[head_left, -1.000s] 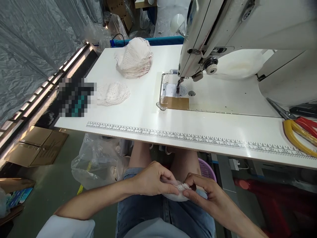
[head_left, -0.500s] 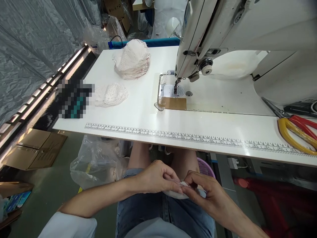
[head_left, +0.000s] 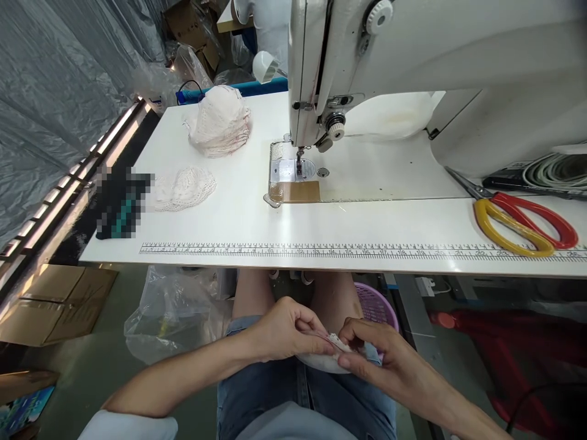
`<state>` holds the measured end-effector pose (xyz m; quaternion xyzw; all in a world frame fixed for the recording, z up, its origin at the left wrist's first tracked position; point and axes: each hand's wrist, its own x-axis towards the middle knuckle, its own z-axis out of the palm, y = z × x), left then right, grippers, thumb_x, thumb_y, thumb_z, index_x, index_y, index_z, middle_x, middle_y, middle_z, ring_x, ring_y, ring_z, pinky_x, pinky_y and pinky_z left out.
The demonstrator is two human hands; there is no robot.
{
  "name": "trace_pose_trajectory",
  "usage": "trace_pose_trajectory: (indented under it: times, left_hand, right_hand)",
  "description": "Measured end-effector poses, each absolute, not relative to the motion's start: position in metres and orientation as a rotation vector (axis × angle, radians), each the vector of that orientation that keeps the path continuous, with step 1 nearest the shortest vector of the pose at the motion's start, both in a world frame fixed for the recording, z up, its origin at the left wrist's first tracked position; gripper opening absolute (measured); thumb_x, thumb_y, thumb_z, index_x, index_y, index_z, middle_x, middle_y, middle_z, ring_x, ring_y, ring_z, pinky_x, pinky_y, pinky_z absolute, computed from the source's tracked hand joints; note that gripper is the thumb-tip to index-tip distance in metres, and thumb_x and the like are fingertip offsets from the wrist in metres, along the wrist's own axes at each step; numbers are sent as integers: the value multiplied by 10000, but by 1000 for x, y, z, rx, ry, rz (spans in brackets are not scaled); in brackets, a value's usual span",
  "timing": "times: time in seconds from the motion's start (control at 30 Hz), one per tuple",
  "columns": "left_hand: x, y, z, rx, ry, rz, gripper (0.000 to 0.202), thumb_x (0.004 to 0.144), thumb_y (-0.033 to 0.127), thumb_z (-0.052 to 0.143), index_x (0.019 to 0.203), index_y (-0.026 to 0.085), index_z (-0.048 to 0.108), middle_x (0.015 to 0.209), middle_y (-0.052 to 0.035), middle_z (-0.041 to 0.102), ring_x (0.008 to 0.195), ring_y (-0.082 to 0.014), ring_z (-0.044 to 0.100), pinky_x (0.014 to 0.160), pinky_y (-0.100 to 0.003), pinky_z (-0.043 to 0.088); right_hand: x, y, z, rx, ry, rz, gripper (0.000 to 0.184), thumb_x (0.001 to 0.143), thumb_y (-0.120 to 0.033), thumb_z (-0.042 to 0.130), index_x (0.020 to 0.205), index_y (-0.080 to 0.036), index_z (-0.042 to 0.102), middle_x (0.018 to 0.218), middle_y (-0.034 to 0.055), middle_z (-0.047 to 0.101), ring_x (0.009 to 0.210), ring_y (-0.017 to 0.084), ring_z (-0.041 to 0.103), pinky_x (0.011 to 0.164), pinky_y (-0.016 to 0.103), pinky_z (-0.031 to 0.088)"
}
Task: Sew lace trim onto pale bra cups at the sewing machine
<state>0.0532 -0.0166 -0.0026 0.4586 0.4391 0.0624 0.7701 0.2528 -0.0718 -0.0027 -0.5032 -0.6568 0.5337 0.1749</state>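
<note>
- Table: white top, printed ruler along the near edge; the person sits facing it, lap below the edge.
- Machine: white sewing machine on the table's right half; the person's hands are well apart from its needle.
- Bag: clear plastic, crumpled, under the table, left of the legs.
- Pile: off-white pieces, stacked and domed, ragged at the edges; far left part of the table.
- Scissors: one yellow handle loop, one red; lying on the table at right.
- Left hand: thumb and fingers closed in a pinch on the cloth, at its upper edge.
- Right hand: thumb and forefinger gripping the same cloth at its right end; the other fingers curl, their tips partly hidden.
- Lace piece: white, openwork, lying flat by itself, nearer than the pile.
- Cloth: held over the lap between both hands. White; lower part smooth, pale, with a rounded outline; upper edge bunched, lacy in texture, showing between the fingertips. Remainder covered by the fingers; full shape cannot be read.
</note>
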Motion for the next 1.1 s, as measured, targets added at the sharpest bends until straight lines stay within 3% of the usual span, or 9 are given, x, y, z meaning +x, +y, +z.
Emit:
trace_pose_trajectory:
  times: [0.1, 0.27, 0.47, 0.73, 1.1]
  left_hand:
    - [53, -17, -1, 974, 972, 121, 322, 563, 355, 813, 720, 86, 728, 515, 15, 574, 468, -48, 411, 467, -178, 290]
    - [53, -15, 4, 912, 919, 43, 315, 584, 261, 790, 843, 92, 732, 703, -32, 672, 590, -88, 535, 597, -199, 418]
    - [51, -16, 4, 1022, 940, 58, 310, 609, 248, 764, 868, 87, 706, 640, -4, 633, 573, -86, 523, 572, -187, 395]
    - [38, -16, 15, 1106, 948, 43, 307, 633, 249, 747, 893, 93, 700, 802, -80, 713, 749, -191, 642, 698, -252, 474]
    - [33, -17, 13, 1227, 900, 54, 265, 708, 276, 703, 910, 105, 719, 829, -83, 722, 774, -203, 656, 676, -236, 481]
  right_hand:
    - [254, -72, -5, -1384, -1849, 1499, 346, 940, -446, 419, 728, -197, 533, 657, -12, 510, 624, 134, 470, 571, 241, 343]
    - [255, -70, -8, -1338, -1789, 1589, 318, 925, -452, 451, 757, -201, 549, 677, -14, 510, 623, 130, 448, 540, 228, 329]
    - [250, -70, -14, -1348, -1627, 1653, 364, 916, -489, 453, 711, -195, 512, 640, -31, 431, 597, 120, 399, 535, 227, 329]
    - [254, -74, -21, -1289, -1428, 1830, 294, 882, -466, 538, 770, -197, 570, 690, -17, 484, 639, 127, 426, 566, 229, 350]
    - [252, -75, -17, -1289, -1484, 1789, 230, 886, -406, 551, 804, -200, 614, 740, 6, 565, 689, 147, 500, 610, 236, 391]
